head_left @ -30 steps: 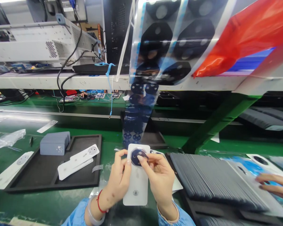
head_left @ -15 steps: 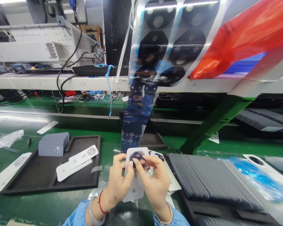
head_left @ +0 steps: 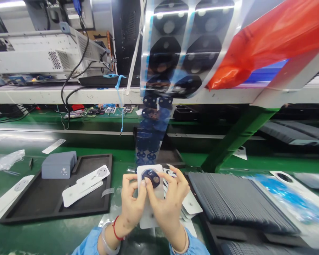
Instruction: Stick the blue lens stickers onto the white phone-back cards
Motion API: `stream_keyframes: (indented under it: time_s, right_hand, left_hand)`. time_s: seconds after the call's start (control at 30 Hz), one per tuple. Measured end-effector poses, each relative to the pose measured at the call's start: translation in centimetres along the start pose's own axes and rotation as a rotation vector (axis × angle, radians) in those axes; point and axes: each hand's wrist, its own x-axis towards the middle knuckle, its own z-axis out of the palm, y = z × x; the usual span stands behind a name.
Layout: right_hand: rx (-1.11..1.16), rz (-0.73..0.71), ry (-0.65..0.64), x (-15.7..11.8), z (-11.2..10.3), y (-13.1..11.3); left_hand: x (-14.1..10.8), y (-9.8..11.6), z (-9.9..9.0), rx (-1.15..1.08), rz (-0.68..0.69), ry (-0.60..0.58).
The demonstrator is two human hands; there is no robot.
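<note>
A white card (head_left: 149, 215) with rounded corners is held upright at the lower middle. My left hand (head_left: 133, 200) grips its left edge, the thumb on the front beside a dark, shiny, rounded sticker (head_left: 152, 178). That sticker lies over the upper part of the card. My right hand (head_left: 168, 198) pinches the sticker at its right and lower edge with thumb and index finger, its other fingers spread. Behind the hands hangs a clear strip (head_left: 149, 141) with rows of dark stickers. More white cards (head_left: 192, 203) lie just right of my right hand.
At the left, a black tray (head_left: 32, 202) holds grey plates (head_left: 57, 165) and white cards (head_left: 92, 177). On the right stands a long row of grey plates (head_left: 236, 202), with blue film (head_left: 287, 200) beyond. A green post (head_left: 239, 138) and red plastic (head_left: 268, 46) are behind.
My right hand's fingers have spread and lifted a little. The dark sticker now shows more fully over the card. The whole view has shifted slightly.
</note>
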Motion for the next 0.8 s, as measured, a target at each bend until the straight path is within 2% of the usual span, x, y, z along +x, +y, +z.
stream_keyframes:
  time_s: [0.1,0.13,0.23,0.3,0.43,0.57,0.8]
  right_hand:
    - [0.135,0.108,-0.018,0.3,-0.1,0.5]
    - [0.223,0.171,-0.085,0.4,-0.2,0.7]
    - [0.543,0.405,-0.419,0.9,-0.5,1.4]
    - [0.663,0.535,-0.526,1.2,-0.5,1.7]
    - [0.764,0.672,-0.509,1.6,-0.4,1.8]
    - [0.833,0.713,-0.545,2.1,-0.5,1.9]
    - [0.827,0.783,-0.523,2.4,-0.2,2.4]
  left_hand:
    - [0.3,0.3,0.0,-0.018,-0.071,-0.031]
    - [0.3,0.4,0.1,-0.024,-0.091,-0.068]
    - [0.4,0.9,0.2,-0.065,-0.153,-0.191]
    - [0.3,1.1,0.3,-0.12,-0.22,-0.255]
    - [0.5,0.9,0.2,-0.15,-0.283,-0.341]
    - [0.7,1.2,0.0,-0.162,-0.288,-0.415]
    - [0.7,1.5,0.2,-0.072,-0.214,-0.439]
